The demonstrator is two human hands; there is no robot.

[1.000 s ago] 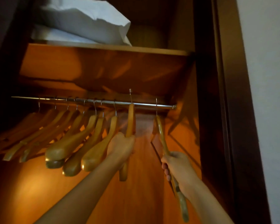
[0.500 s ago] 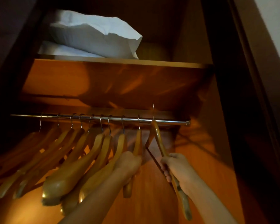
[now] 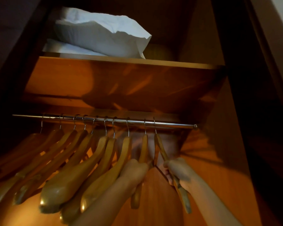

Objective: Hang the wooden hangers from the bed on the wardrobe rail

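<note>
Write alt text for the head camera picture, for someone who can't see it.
Seen from below inside a dim wardrobe, the left hand and right hand each grip a wooden hanger whose hook is over the metal rail. A row of other wooden hangers hangs to the left, and white pillows lie on the shelf above.

Ten glossy wooden hangers (image 3: 95,162) hang by thin metal hooks from the chrome wardrobe rail (image 3: 170,123), crowded along its left and middle. The two rightmost (image 3: 160,147) hang just beside each other, well short of the rail's right end.
</note>
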